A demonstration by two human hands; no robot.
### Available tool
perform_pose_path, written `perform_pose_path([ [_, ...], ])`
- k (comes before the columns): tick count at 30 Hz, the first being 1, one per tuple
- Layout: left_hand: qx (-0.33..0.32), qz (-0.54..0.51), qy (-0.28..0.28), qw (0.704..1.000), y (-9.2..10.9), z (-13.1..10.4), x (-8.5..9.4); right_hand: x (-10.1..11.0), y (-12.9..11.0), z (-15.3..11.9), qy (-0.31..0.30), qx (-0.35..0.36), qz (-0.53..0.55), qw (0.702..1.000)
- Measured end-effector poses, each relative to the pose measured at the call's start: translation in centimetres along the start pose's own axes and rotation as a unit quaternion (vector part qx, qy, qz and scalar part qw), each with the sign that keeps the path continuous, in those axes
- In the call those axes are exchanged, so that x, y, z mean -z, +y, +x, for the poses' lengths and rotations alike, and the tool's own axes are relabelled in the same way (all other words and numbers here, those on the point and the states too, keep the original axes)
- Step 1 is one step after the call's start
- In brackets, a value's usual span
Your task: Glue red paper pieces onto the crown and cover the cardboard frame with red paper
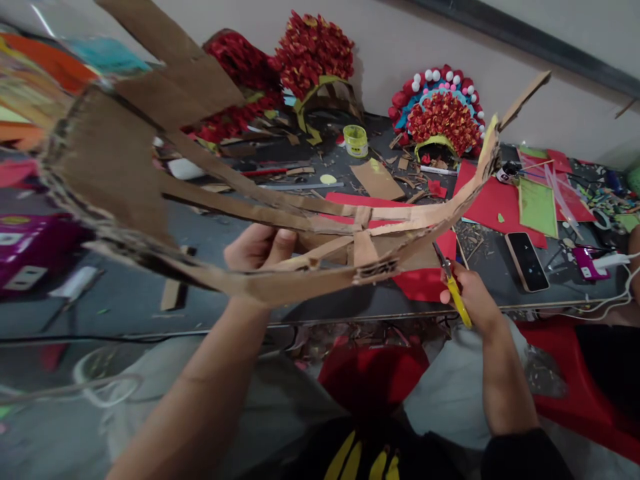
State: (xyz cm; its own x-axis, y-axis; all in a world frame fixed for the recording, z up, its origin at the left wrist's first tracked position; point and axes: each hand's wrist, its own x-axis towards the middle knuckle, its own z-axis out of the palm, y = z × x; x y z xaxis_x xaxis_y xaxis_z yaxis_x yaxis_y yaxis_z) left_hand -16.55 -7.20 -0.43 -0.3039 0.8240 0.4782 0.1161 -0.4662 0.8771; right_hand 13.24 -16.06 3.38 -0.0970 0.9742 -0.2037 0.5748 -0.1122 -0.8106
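Observation:
My left hand [260, 248] grips a large curved cardboard frame [280, 287], with thumb and fingers closed around its strips. The frame spans much of the view, raised above the table; a broad panel forms its left end and crossed strips join near its middle. Taped or glued pieces show at its right side. In my right hand [473, 293] is a pair of yellow-handled scissors [457, 300], their dark metal tip pointing up toward the frame's lower right edge. Whether the tip touches the cardboard, I cannot tell.
Red flower-covered headdresses [315, 53] and one with white beads [440, 113] stand against the wall. A yellow tub [355, 141], cardboard scraps, red sheets [480, 200], a phone [527, 261] and a purple box [35, 253] lie on the dark table [310, 327]. Below is a red stool [373, 373].

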Motion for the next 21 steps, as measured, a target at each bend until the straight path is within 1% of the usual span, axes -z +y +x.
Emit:
perform_pose_path([
  [3,-0.038,0.03,-0.01,0.999,0.7,0.0,-0.3,-0.1,0.0,0.2,0.019,0.017,-0.023,0.999],
  [6,-0.057,0.043,-0.011,0.997,0.9,0.0,-0.3,-0.2,0.0,0.3,0.042,0.029,-0.036,0.998],
  [13,-0.036,0.037,0.011,0.999,-0.2,-0.4,-0.1,-0.5,0.4,0.3,0.092,0.033,-0.053,0.994],
  [18,-0.053,0.017,0.003,0.998,-0.4,-0.4,0.0,-0.7,0.3,0.5,0.139,0.043,-0.083,0.986],
  [21,-0.043,0.01,-0.009,0.999,-0.3,-0.5,0.0,-0.7,0.1,0.6,0.139,0.057,-0.091,0.985],
])
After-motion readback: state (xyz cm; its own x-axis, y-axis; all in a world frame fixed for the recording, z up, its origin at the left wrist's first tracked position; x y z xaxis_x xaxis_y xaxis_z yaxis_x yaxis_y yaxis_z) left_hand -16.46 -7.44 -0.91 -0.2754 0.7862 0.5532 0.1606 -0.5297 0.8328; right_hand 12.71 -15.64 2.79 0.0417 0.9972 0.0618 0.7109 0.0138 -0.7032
